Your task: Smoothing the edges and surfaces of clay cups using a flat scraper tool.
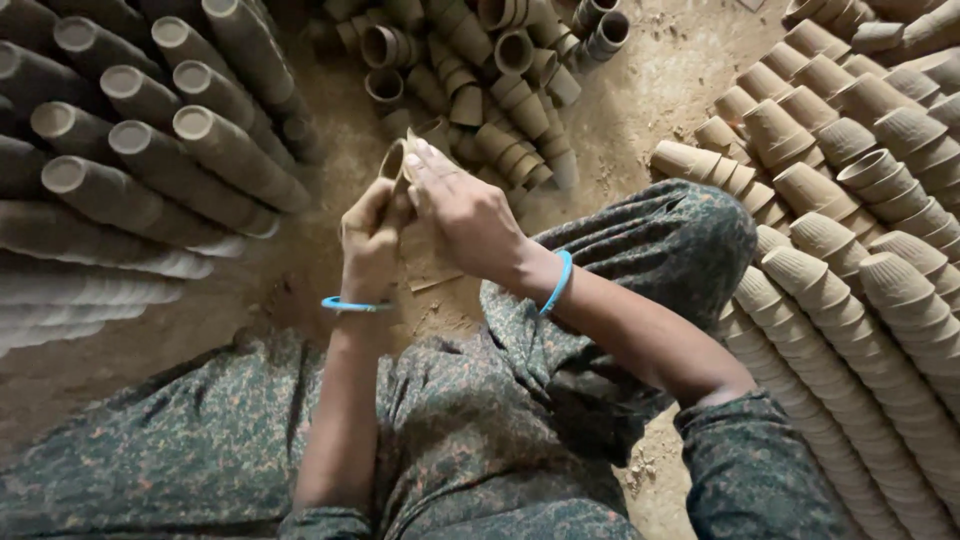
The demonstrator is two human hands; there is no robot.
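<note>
From my seat, the clay cup [397, 160] was mostly covered by the right hand [468, 215] and left hand [370, 245], so I couldn't judge its shape. The cup stacks [130, 150] at left ran off the frame's edge, blurring lower down.

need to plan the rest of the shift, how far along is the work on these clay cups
Looks done: long nested rows of clay cups on the right and stacked columns on the left. In hand: one clay cup, held by both the left hand and the right hand. Seemingly left: the loose heap of cups ahead on the dirt floor.
</note>
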